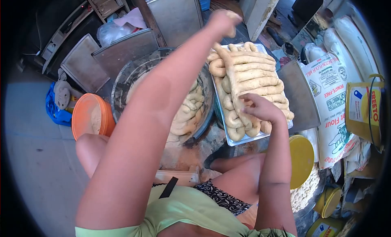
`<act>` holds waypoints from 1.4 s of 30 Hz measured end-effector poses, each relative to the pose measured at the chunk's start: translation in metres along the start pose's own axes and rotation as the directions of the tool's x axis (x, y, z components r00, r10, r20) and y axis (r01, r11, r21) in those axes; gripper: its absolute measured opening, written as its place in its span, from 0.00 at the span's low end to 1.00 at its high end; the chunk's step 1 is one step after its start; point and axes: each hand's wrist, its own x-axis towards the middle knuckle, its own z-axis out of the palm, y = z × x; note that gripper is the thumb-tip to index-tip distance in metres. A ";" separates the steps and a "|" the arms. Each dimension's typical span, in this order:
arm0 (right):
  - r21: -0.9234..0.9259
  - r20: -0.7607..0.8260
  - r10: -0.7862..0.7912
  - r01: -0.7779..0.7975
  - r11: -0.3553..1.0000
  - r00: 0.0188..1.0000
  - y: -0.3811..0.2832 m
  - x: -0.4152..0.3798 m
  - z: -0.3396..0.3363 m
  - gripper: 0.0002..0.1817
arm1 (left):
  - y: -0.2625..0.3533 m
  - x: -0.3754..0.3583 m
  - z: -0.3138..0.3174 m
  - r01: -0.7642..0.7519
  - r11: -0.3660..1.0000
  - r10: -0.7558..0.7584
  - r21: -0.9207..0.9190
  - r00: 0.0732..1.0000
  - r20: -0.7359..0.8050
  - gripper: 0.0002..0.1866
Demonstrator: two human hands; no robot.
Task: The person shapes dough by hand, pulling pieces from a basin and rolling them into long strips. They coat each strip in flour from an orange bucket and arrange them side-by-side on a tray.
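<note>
My left hand is raised beyond the far end of a metal tray, its fingers curled closed; I cannot tell what is in them. Rows of thick dough ropes fill the tray, with looped, twisted pieces along its left side. A long dough strip lies lengthwise over them, its far end close below my left wrist. My right hand hovers low over the near part of the tray, fingers apart, fingertips beside the strip. Left of the tray, a large dark basin holds more twisted dough, partly hidden by my left forearm.
An orange bucket with a floury inside stands left of the basin. Metal sheets lean behind it. On the right are a printed flour sack, a yellow lid and a yellow tub. My bent legs frame the near side.
</note>
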 end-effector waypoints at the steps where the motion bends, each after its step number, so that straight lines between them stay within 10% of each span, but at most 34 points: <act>1: 0.047 -0.110 0.103 -0.099 0.994 0.989 -0.006 -0.004 -0.006 0.36 | 0.029 0.003 -0.003 0.348 0.873 -0.209 -0.343 0.900 0.383 0.18; 2: 0.048 -0.108 0.110 -0.106 0.993 0.988 -0.003 -0.001 -0.006 0.36 | 0.055 0.004 -0.010 0.704 0.539 -0.197 -0.463 0.639 0.743 0.20; 4: 0.410 -0.488 0.183 0.039 0.911 0.854 0.009 0.009 -0.006 0.36 | 0.072 0.001 0.002 0.600 0.749 -0.023 -0.282 0.448 0.893 0.24; 6: 0.421 -0.526 0.188 0.062 0.905 0.829 0.036 0.026 -0.004 0.39 | 0.059 -0.016 0.042 0.491 0.829 -0.062 -0.268 0.555 0.829 0.29; 8: 0.030 -0.622 0.117 -0.126 0.992 0.774 0.062 0.044 0.000 0.39 | 0.043 -0.036 0.050 0.501 0.866 -0.454 0.006 0.780 0.431 0.33; 11: -0.120 -0.790 0.139 -0.374 0.920 0.597 0.038 0.057 0.012 0.35 | 0.015 -0.061 0.096 0.690 0.699 -0.465 -0.187 0.638 0.614 0.34; 15: -0.155 -0.737 0.098 -0.309 0.938 0.668 0.027 0.069 0.002 0.27 | 0.006 -0.060 0.082 0.822 0.503 -0.476 -0.266 0.520 0.709 0.27; 17: 0.366 -0.389 -0.015 0.169 0.915 0.921 0.030 0.072 -0.005 0.22 | -0.001 -0.059 0.081 0.861 0.411 -0.424 -0.298 0.470 0.774 0.25; 19: 0.355 -0.320 -0.006 0.125 0.927 0.947 0.014 0.064 -0.012 0.22 | -0.004 -0.055 0.090 0.778 0.586 -0.435 -0.227 0.539 0.722 0.21; 21: 0.339 -0.251 0.002 0.086 0.937 0.968 0.008 0.067 -0.010 0.21 | 0.006 -0.062 0.104 0.524 0.699 -0.345 -0.486 0.843 0.412 0.18; 24: 0.191 -0.652 0.078 0.064 0.979 0.755 0.014 0.085 0.010 0.26 | 0.032 -0.056 0.093 0.590 0.580 -0.295 -0.562 0.795 0.530 0.16; 26: 0.354 -0.503 0.189 0.002 0.935 0.843 -0.006 0.077 0.011 0.32 | 0.040 -0.050 0.072 0.484 0.836 -0.156 -0.256 0.659 0.735 0.18; 28: -0.225 -0.456 -0.029 -0.083 0.971 0.890 -0.012 0.074 0.014 0.32 | 0.038 -0.061 0.083 0.439 0.880 -0.160 -0.183 0.635 0.756 0.21; 32: -0.299 -0.499 -0.037 -0.132 0.945 0.866 -0.016 0.077 0.019 0.33 | 0.046 -0.120 0.067 0.440 0.816 -0.369 -0.375 0.896 0.249 0.25; 37: -0.452 -0.581 -0.258 -0.042 0.891 0.772 -0.065 0.084 0.044 0.31 | 0.008 -0.302 0.040 0.917 0.281 -0.941 -0.284 0.322 0.109 0.26; 41: -0.385 -0.400 -0.300 0.139 0.913 0.866 -0.103 0.102 0.083 0.29 | -0.028 -0.442 0.050 0.987 -0.145 -0.955 0.069 -0.158 0.252 0.34; 42: -0.397 -0.328 -0.310 0.168 0.902 0.892 -0.109 0.107 0.094 0.28 | -0.027 -0.451 0.056 0.987 -0.150 -0.954 0.064 -0.162 0.252 0.34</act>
